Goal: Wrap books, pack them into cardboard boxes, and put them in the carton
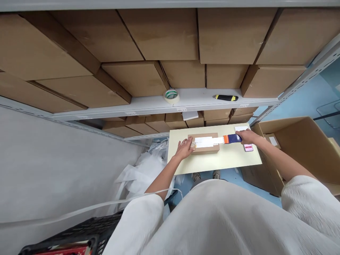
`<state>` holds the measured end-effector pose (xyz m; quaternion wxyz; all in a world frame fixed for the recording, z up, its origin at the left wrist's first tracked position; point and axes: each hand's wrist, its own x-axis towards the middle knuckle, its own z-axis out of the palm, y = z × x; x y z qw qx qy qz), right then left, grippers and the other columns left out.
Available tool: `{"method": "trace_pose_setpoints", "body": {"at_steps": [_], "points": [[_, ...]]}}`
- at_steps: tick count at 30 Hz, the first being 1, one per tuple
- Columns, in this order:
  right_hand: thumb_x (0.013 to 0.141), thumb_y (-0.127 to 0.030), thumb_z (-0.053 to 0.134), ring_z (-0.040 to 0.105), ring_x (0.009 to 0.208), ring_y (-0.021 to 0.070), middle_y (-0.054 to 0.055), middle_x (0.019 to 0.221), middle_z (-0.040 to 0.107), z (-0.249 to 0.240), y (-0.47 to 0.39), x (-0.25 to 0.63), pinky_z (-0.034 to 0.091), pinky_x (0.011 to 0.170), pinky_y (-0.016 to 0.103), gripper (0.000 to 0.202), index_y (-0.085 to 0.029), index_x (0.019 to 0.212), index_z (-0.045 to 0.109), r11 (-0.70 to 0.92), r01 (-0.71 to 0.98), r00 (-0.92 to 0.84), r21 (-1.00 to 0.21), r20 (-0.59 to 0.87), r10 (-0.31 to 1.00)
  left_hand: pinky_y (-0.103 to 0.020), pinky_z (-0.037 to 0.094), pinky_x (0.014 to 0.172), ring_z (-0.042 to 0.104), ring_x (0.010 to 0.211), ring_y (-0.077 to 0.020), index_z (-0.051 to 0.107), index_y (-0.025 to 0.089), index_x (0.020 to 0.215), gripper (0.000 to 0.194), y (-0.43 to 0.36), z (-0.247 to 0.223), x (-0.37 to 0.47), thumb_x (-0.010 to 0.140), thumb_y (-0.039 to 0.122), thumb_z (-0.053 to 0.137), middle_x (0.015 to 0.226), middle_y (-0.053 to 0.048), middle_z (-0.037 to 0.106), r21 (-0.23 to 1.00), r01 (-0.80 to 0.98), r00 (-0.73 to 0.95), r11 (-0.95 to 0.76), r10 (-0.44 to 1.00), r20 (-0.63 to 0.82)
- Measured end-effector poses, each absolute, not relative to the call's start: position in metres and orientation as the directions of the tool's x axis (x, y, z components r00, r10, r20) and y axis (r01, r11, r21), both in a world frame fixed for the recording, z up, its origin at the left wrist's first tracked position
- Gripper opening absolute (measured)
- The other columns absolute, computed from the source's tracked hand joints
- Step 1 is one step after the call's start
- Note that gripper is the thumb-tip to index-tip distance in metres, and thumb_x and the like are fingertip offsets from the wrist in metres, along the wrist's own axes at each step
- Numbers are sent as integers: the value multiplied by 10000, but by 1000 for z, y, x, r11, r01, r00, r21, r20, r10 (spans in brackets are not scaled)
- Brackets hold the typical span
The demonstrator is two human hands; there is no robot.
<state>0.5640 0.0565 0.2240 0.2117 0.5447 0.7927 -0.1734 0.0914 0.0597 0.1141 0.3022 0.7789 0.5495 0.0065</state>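
Brown box [205, 151] flat on cream board [231, 159], white sheet [204, 142] atop; navy-orange tool [233, 138] in your right hand [247, 136].

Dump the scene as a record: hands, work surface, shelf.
Left hand: on the end of a small brown cardboard box
Right hand: holding a flat dark-blue-and-orange object
Work surface: pale-yellow rectangular board; pink-screened phone near right hand
Grey metal shelf: white tape roll, black-and-yellow cutter

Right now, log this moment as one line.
left hand: on box | right hand: holding blue-orange item | box, phone: on table
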Motion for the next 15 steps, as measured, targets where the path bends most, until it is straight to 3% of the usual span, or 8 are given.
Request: {"method": "trace_pose_setpoints", "body": {"at_steps": [9,15], "points": [[790,-161,749,711,1063,342,147,1137,764,198,55,584,421,930,410,487,-237,1255,627,293,955,-262,-33,-549,794,-653,163,1343,308,1656,-414,241,286,1755,939,62,115,94,931,402,676,1785,-141,378,473,858,378,-200,869,-319],[768,-183,799,727,1089,357,171,1180,764,181,65,545,476,933,434,536,-239,1275,633,253,967,-211,-4,-568,796,-525,315,1311,403,1619,-390,264,248,1745,962,64,114,95,905,386,710,1793,-151,356,496,844,388,-206,871,-300]]}}
